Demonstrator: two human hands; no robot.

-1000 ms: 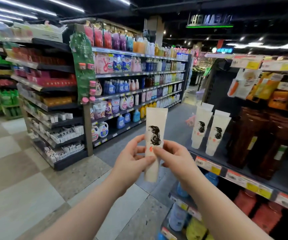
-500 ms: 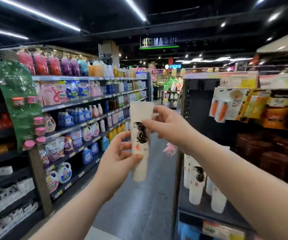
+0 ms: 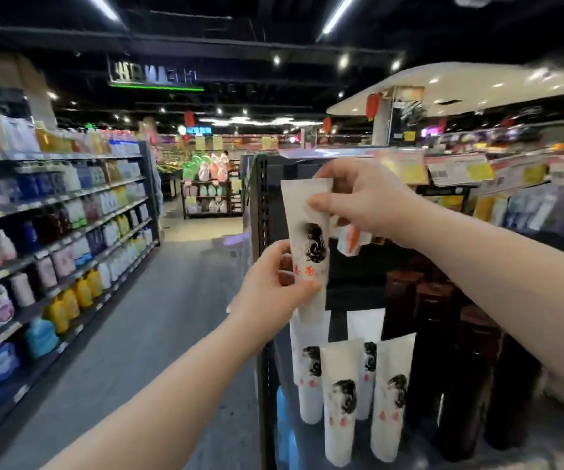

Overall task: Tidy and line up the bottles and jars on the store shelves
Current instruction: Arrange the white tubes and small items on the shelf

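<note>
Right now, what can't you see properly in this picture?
- Head view: the held white tube is partly covered by the left hand and right hand, so its cap end is hidden.
- The red writing on the shelf tubes is too small to read.
- The yellow price tags are blurred.
- The brown bottles pass behind the right arm.

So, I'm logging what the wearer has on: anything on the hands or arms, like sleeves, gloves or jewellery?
Nothing visible. The left hand and right hand are bare, without gloves, rings or a watch. Both forearms are uncovered to the frame's edge, with no sleeve in view.
</note>
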